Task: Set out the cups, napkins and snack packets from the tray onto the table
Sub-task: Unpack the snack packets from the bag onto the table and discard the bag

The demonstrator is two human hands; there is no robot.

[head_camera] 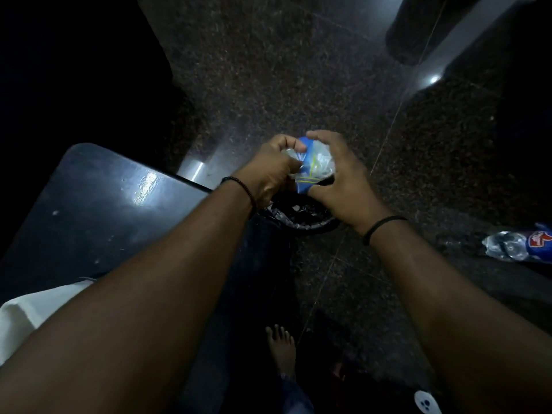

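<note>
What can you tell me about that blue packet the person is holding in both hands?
The packet is a crumpled plastic wrapper, blue with thin yellow lines and clear, shiny parts. It is scrunched between the left hand and the right hand, whose fingers curl around it from both sides. It is held in the air just above a dark bin lined with a black bag, over the speckled floor. Any print on it is too small to read.

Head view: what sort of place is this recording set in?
Probably a dim indoor room, perhaps a home or office. It shows a polished speckled stone floor, a dark table, and a lined waste bin under the hands, with a crushed plastic bottle on the floor.
</note>
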